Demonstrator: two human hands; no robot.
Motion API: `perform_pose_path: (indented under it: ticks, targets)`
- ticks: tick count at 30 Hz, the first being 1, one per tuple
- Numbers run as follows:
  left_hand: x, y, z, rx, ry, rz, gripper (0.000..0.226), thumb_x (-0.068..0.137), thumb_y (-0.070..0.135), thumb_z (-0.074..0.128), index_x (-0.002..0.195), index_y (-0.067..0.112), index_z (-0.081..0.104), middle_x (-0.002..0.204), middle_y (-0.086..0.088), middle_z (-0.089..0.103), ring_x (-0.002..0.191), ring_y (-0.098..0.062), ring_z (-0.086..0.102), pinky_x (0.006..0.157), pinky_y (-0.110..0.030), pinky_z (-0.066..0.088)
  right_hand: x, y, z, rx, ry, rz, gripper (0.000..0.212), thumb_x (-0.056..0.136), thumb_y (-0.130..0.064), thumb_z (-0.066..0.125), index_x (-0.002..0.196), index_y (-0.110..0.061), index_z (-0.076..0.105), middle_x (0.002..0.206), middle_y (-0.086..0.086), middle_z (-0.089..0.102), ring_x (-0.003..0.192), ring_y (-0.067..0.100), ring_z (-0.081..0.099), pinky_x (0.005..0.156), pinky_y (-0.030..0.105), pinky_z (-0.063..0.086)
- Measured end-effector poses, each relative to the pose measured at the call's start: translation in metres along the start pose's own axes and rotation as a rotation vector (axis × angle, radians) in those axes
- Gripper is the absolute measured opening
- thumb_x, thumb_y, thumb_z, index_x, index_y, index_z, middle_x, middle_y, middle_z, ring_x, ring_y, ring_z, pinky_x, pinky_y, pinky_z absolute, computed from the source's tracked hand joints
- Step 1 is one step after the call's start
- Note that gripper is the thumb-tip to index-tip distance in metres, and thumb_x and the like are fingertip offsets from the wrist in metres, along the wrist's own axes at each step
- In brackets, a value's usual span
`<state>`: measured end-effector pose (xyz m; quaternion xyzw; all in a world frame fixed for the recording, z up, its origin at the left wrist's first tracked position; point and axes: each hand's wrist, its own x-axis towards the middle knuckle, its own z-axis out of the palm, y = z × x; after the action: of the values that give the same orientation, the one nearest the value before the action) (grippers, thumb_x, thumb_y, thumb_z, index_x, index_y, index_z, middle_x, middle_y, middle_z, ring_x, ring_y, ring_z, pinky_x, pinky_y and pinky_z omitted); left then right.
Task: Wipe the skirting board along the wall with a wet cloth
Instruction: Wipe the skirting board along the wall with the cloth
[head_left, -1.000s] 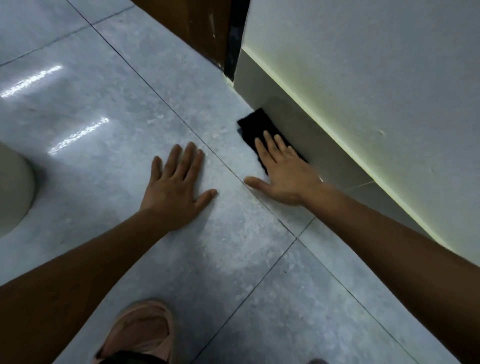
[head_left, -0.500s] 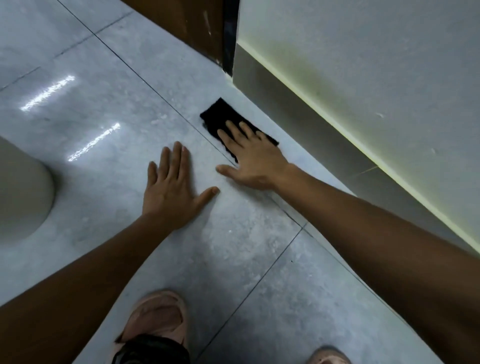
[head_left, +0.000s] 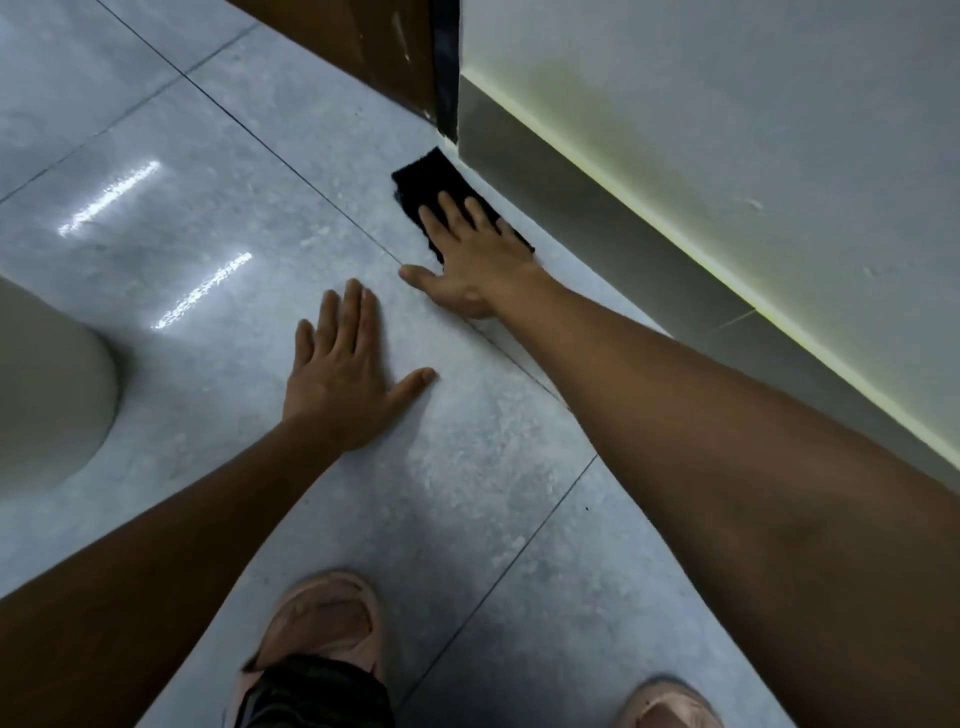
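Nearest me, two pink slippers sit on the grey floor tiles: one under my left forearm, the other at the bottom edge, on the side toward the skirting board.

Farther out, my left hand lies flat on a tile, palm down, fingers straight and close together, thumb splayed out toward the skirting board. It grips nothing and lies well apart from the board.

Beyond it, my right hand is spread open and pressed flat on top of the black cloth, fingers slightly fanned, thumb stretched out over the tile on the side away from the board. It pins the cloth rather than pinching it.

The cloth lies on the floor at the foot of the skirting board, its long axis parallel to the board and pointing toward the board's far end. Its far corner is just beside that end; I cannot tell whether its edge touches the board.

Past that end stands a dark strip, then a brown door.
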<state>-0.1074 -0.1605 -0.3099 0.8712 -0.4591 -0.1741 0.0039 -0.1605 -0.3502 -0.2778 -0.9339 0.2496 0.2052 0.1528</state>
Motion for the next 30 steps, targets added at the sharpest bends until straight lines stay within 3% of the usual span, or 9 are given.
perform_pose_path:
  ticks: [6, 9, 14, 22, 30]
  targets:
    - [0.001, -0.002, 0.005, 0.012, 0.043, 0.013, 0.104, 0.074, 0.083, 0.009, 0.147, 0.013, -0.017, 0.157, -0.006, -0.02, 0.143, -0.022, -0.019, 0.117, -0.044, -0.004, -0.081, 0.018, 0.052, -0.041, 0.157, -0.121, 0.08, 0.091, -0.064, 0.029, 0.153, -0.026, -0.002, 0.161, -0.002, -0.007, 0.148, 0.02, -0.006, 0.118, 0.041, 0.002]
    - [-0.001, -0.001, 0.005, -0.007, 0.047, 0.015, 0.103, 0.075, 0.081, 0.012, 0.147, 0.012, -0.015, 0.157, -0.006, -0.018, 0.144, -0.023, -0.017, 0.117, -0.045, -0.004, -0.105, 0.051, 0.063, -0.041, 0.199, -0.051, 0.077, 0.092, -0.064, 0.028, 0.153, -0.028, -0.001, 0.161, -0.005, -0.006, 0.148, 0.016, -0.005, 0.119, 0.04, 0.005]
    - [-0.004, 0.014, 0.006, -0.052, 0.061, 0.045, 0.094, 0.08, 0.074, 0.008, 0.149, 0.012, -0.011, 0.158, -0.007, -0.015, 0.143, -0.021, -0.017, 0.117, -0.044, -0.006, -0.102, 0.067, 0.057, 0.048, 0.183, 0.102, 0.078, 0.091, -0.067, 0.024, 0.153, -0.028, -0.003, 0.161, -0.004, -0.008, 0.147, 0.017, -0.007, 0.119, 0.041, 0.002]
    - [-0.018, 0.057, 0.023, -0.015, 0.045, 0.307, 0.083, 0.085, 0.067, 0.007, 0.147, 0.016, -0.014, 0.157, -0.002, -0.016, 0.142, -0.017, -0.021, 0.116, -0.04, -0.011, -0.186, 0.078, 0.089, -0.005, 0.108, -0.028, 0.076, 0.088, -0.068, 0.019, 0.152, -0.034, -0.005, 0.159, -0.012, -0.012, 0.146, 0.011, -0.011, 0.119, 0.037, 0.001]
    - [-0.02, 0.064, 0.026, -0.014, 0.056, 0.298, 0.083, 0.088, 0.066, 0.013, 0.149, 0.014, -0.007, 0.158, -0.003, -0.01, 0.145, -0.02, -0.013, 0.117, -0.042, -0.007, -0.162, 0.105, 0.075, 0.005, 0.118, 0.123, 0.082, 0.084, -0.073, 0.015, 0.151, -0.031, -0.009, 0.16, -0.008, -0.013, 0.147, 0.015, -0.01, 0.118, 0.038, 0.002]
